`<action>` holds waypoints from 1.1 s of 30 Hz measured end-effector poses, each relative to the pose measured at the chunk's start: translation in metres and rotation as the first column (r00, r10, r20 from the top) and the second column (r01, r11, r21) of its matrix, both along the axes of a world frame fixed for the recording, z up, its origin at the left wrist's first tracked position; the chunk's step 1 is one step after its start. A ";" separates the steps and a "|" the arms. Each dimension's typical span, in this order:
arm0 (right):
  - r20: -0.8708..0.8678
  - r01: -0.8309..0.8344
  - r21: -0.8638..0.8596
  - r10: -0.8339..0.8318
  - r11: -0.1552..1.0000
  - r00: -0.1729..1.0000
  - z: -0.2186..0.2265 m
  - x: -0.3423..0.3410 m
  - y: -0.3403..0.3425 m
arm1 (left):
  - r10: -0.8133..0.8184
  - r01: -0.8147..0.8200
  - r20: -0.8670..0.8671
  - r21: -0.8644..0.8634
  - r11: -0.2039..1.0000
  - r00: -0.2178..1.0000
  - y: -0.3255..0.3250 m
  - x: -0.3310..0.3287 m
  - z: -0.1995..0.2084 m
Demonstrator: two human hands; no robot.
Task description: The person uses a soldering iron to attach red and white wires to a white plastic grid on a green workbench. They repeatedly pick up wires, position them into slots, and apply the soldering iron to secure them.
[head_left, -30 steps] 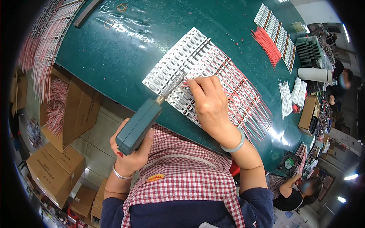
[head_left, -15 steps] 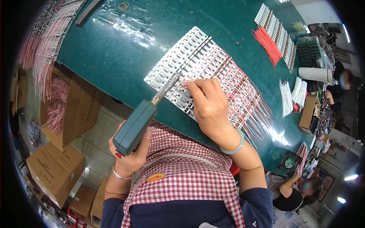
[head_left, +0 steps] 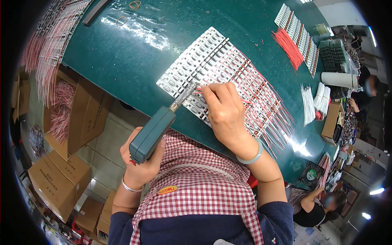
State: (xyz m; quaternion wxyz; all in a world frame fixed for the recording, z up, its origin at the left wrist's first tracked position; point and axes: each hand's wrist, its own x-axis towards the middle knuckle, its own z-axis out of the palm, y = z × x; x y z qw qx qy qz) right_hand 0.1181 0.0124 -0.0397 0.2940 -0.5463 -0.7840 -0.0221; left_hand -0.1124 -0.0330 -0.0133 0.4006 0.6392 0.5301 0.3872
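My left hand (head_left: 141,163) is wrapped round the handle of a dark green soldering gun (head_left: 152,134). Its silvery barrel points up and right, with the tip at the white circuit board panel (head_left: 176,75), close to my right fingertips. My right hand (head_left: 226,114) is closed in a pinch over the panel, holding the end of a thin red wire (head_left: 199,89). The panel lies aslant on the green table. Rows of red and white wires (head_left: 263,96) run from its right part past its edge. My right palm hides some of the boards.
More wired panels (head_left: 51,53) lie at the table's far left, beside a metal bar (head_left: 96,12). At right are another panel (head_left: 296,36), red wires (head_left: 288,49), white wire bundles (head_left: 320,100) and a small fan (head_left: 311,173). Cardboard boxes (head_left: 61,183) stand lower left. Two people sit at right.
My left hand has moved the soldering gun up and to the right, bringing its tip nearer my right fingertips. My right hand stays almost still, while the panel appears slightly shifted right.
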 end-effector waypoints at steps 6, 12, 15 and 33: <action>0.023 0.006 0.003 -0.006 1.000 1.000 0.003 -0.001 0.000 | -0.014 0.014 -0.014 0.002 1.000 1.000 -0.001 -0.003 0.002; 0.034 0.012 -0.009 -0.011 1.000 0.999 0.003 -0.002 0.000 | 0.010 -0.005 -0.040 0.123 0.992 0.999 -0.005 -0.008 -0.003; 0.026 0.009 0.000 -0.009 1.000 1.000 0.002 -0.001 0.000 | 0.028 -0.026 -0.016 0.086 0.996 0.999 -0.007 -0.009 -0.004; -0.030 -0.008 0.012 0.008 1.000 1.000 -0.003 -0.007 -0.009 | -0.003 0.003 -0.005 0.042 0.999 1.000 -0.011 -0.011 -0.003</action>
